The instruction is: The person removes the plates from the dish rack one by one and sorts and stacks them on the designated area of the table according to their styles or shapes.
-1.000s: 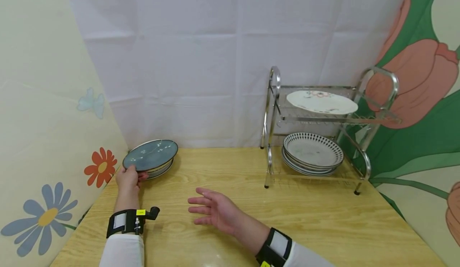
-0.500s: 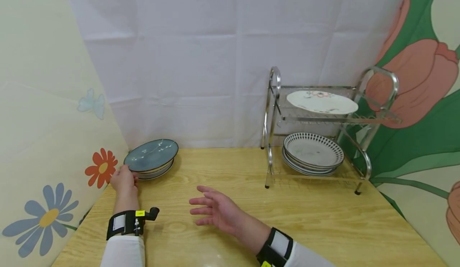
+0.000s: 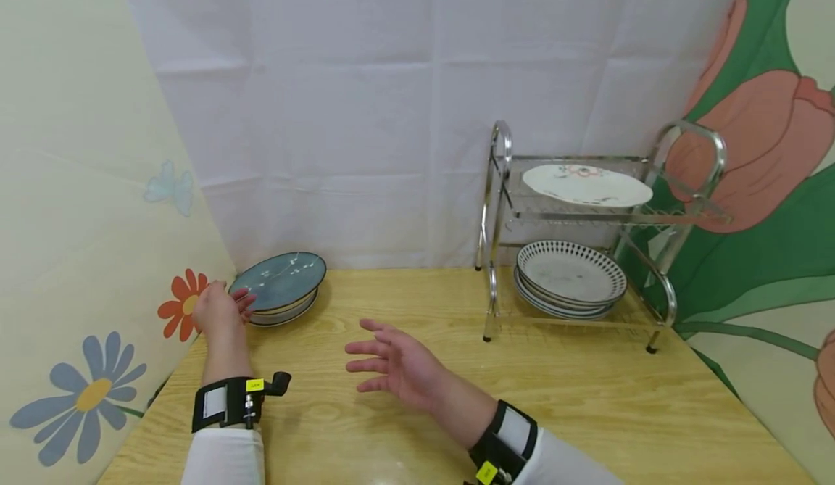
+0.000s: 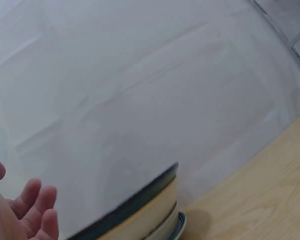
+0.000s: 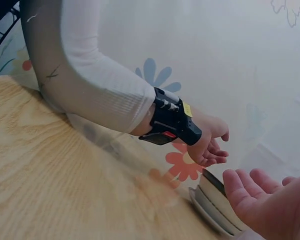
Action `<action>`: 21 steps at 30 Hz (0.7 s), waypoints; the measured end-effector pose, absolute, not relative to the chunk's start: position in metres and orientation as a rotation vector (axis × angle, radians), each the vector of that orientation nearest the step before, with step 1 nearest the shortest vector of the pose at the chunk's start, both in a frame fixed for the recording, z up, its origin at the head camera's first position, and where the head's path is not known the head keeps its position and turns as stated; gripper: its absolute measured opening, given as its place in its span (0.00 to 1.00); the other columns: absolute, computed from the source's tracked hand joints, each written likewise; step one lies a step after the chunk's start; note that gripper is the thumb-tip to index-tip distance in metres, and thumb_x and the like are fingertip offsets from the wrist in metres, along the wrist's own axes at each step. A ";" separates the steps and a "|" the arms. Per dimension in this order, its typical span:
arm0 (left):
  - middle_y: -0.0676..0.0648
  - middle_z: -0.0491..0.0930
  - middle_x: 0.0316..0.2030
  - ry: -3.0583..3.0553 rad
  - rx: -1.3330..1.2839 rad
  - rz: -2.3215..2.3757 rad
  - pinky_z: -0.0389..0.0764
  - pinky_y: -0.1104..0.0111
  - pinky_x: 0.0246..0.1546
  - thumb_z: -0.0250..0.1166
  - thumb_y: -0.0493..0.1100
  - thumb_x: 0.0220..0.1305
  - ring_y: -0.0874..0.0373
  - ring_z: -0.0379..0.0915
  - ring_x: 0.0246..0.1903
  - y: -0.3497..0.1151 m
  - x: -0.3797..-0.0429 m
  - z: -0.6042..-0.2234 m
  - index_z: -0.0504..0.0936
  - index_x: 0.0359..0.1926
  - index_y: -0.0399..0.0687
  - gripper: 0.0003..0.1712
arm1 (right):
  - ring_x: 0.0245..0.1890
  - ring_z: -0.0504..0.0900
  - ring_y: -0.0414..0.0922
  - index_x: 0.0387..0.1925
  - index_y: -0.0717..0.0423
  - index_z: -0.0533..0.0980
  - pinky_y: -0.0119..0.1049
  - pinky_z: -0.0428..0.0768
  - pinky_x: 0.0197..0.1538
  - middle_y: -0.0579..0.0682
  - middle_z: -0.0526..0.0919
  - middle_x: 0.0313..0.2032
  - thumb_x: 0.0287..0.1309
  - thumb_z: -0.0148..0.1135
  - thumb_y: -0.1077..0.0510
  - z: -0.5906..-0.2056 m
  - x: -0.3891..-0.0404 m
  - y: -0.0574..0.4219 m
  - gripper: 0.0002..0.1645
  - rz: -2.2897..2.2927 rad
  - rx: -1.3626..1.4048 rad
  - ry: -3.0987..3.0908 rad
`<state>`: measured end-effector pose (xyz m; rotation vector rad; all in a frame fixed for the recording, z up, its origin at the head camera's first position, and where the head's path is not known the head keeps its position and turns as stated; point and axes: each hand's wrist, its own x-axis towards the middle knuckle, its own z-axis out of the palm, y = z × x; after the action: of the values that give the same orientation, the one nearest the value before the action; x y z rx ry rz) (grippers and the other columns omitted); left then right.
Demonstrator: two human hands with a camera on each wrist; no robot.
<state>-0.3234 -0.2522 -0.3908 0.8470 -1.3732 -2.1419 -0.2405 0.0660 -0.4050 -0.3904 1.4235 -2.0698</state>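
A blue plate (image 3: 280, 280) with a white sprig pattern and dark rim tops a small stack of dishes at the back left of the table. Paler dishes (image 3: 287, 317) show beneath it. My left hand (image 3: 218, 307) is at the stack's left edge, fingers loosely extended and holding nothing. In the left wrist view, a gap separates its fingertips (image 4: 50, 212) from the blue plate's rim (image 4: 135, 202). My right hand (image 3: 406, 367) hovers over the middle of the table, palm turned inward, fingers spread and holding nothing.
A two-tier metal dish rack (image 3: 493, 253) stands at the back right. An oval white platter (image 3: 587, 185) lies on its upper tier, and several stacked plates (image 3: 572, 273) on the lower. A white cloth (image 3: 339, 108) hangs behind; the painted wall (image 3: 78, 238) borders the left side.
My left hand has let go of the blue plate's rim, shifted slightly left and up, and its fingers have opened. My right hand has risen a little. The dishes look about the same.
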 end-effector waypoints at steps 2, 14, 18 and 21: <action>0.54 0.84 0.34 -1.384 0.795 -2.176 0.84 0.72 0.29 0.52 0.56 0.77 0.61 0.86 0.26 -0.248 -0.322 -0.383 0.71 0.71 0.57 0.27 | 0.65 0.78 0.59 0.79 0.48 0.54 0.46 0.83 0.57 0.62 0.73 0.70 0.76 0.44 0.44 -0.399 -0.244 0.067 0.37 -2.063 -0.413 1.435; 0.53 0.83 0.51 -1.631 0.331 -2.354 0.87 0.70 0.38 0.46 0.55 0.81 0.63 0.88 0.42 -0.199 -0.302 -0.337 0.53 0.81 0.57 0.34 | 0.67 0.76 0.61 0.80 0.45 0.53 0.45 0.83 0.55 0.63 0.70 0.72 0.78 0.41 0.45 -0.326 -0.271 0.099 0.35 -2.080 -0.474 1.651; 0.57 0.85 0.45 -1.674 0.203 -2.393 0.87 0.68 0.40 0.45 0.53 0.81 0.62 0.88 0.42 -0.177 -0.295 -0.328 0.54 0.81 0.57 0.32 | 0.64 0.78 0.58 0.80 0.44 0.52 0.43 0.84 0.53 0.62 0.71 0.71 0.79 0.39 0.46 -0.293 -0.281 0.116 0.33 -2.066 -0.491 1.769; 0.55 0.85 0.48 -1.710 0.152 -2.414 0.86 0.67 0.42 0.45 0.52 0.81 0.62 0.88 0.43 -0.161 -0.293 -0.324 0.53 0.81 0.57 0.32 | 0.65 0.77 0.58 0.81 0.43 0.52 0.44 0.84 0.53 0.61 0.71 0.70 0.80 0.38 0.47 -0.269 -0.289 0.128 0.33 -2.062 -0.499 1.849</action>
<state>-0.2932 -0.1615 -0.3241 0.1516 -1.7102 -2.4141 -0.2885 0.1285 -0.2688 -0.4986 1.8491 -2.0624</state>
